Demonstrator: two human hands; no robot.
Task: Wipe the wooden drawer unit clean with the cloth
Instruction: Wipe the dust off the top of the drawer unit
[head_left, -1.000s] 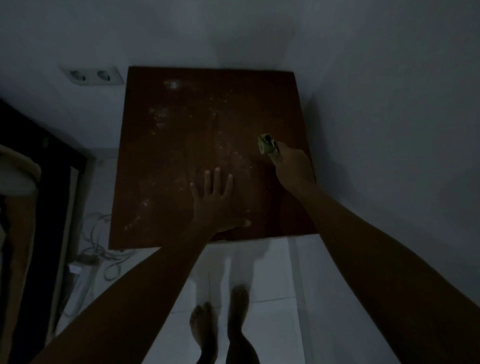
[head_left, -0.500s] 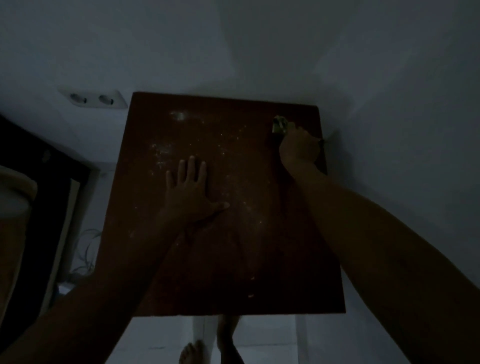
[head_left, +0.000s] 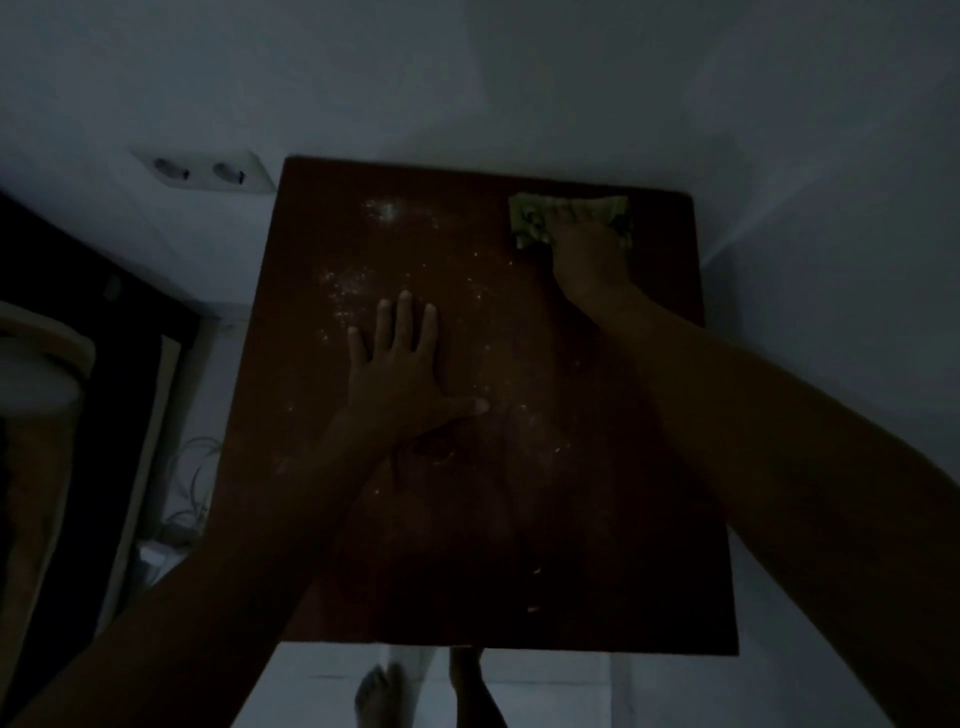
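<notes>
Wooden drawer unit (head_left: 613, 519) stands in a wall corner, its top speckled with pale dust. Right hand (head_left: 587, 254) presses the green cloth (head_left: 530, 223) flat, fingers extended, at the far right edge. Left hand (head_left: 400, 379), fingers spread, rests on the top nearer, leftward.

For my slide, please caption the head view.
Right hand presses green cloth on dusty drawer unit top; left hand flat.

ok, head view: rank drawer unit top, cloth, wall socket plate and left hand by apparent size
1. Drawer unit top, by far the largest.
2. Left hand, flat on the top.
3. Cloth and wall socket plate: they look alike, and the right hand covers part of the cloth, so no ranking between them.
</notes>
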